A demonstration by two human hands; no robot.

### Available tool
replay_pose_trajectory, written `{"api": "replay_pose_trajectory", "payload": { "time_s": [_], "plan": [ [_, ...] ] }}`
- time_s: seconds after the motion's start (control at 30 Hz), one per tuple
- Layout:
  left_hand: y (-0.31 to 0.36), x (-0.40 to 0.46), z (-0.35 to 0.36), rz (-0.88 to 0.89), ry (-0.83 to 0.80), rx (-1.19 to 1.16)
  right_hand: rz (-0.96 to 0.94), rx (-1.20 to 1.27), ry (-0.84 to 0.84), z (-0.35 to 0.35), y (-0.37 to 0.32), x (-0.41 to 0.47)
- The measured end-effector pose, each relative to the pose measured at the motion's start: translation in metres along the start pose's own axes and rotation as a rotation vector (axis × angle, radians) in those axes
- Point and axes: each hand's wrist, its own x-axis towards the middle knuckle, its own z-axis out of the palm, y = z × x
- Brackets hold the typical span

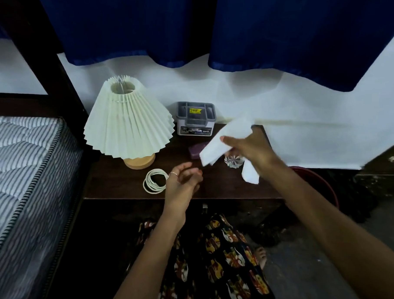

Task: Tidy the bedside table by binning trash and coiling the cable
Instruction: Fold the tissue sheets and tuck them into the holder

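My right hand (252, 149) is lifted above the right half of the dark wooden bedside table (215, 187) and grips white paper (225, 141), which sticks out up-left of the fingers; another piece hangs below the wrist. My left hand (183, 179) hovers over the table's front middle, fingers loosely curled, holding nothing, a ring on one finger. Just left of it a white cable (154, 181) lies coiled in a neat ring on the tabletop.
A pleated white lamp (127, 123) stands at the table's back left, a grey organiser box (196, 119) behind centre. A purple block (197, 150) and a clear glass (233, 161) sit under my right hand. A red bin (317, 178) stands right of the table; a mattress (23, 168) lies left.
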Motion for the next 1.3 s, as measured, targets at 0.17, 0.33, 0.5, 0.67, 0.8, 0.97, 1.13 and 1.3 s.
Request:
{"api": "replay_pose_trajectory", "payload": {
  "time_s": [0.17, 0.33, 0.5, 0.67, 0.8, 0.97, 1.13, 1.3],
  "plan": [
    [-0.035, 0.034, -0.01, 0.138, 0.017, 0.459, -0.16, -0.222, 0.146, -0.004, -0.03, 0.081],
    [-0.064, 0.043, -0.015, 0.334, 0.009, 0.91, -0.162, -0.319, 0.244, 0.013, -0.029, 0.148],
    [-0.082, 0.047, -0.009, 0.417, -0.016, 1.126, -0.188, -0.396, 0.255, 0.028, -0.015, 0.186],
    [-0.094, 0.056, 0.001, 0.463, -0.027, 1.195, -0.223, -0.529, 0.195, 0.042, -0.003, 0.212],
    [-0.097, 0.055, 0.005, 0.451, -0.019, 1.201, -0.185, -0.58, 0.144, 0.05, 0.008, 0.229],
    [-0.1, 0.058, 0.006, 0.438, -0.024, 1.206, -0.132, -0.489, 0.213, 0.053, 0.015, 0.239],
    [-0.101, 0.059, 0.007, 0.431, -0.03, 1.228, -0.12, -0.536, 0.254, 0.041, 0.011, 0.233],
    [-0.101, 0.059, 0.005, 0.422, -0.042, 1.243, -0.155, -0.427, 0.259, -0.007, -0.007, 0.196]
  ]
}}
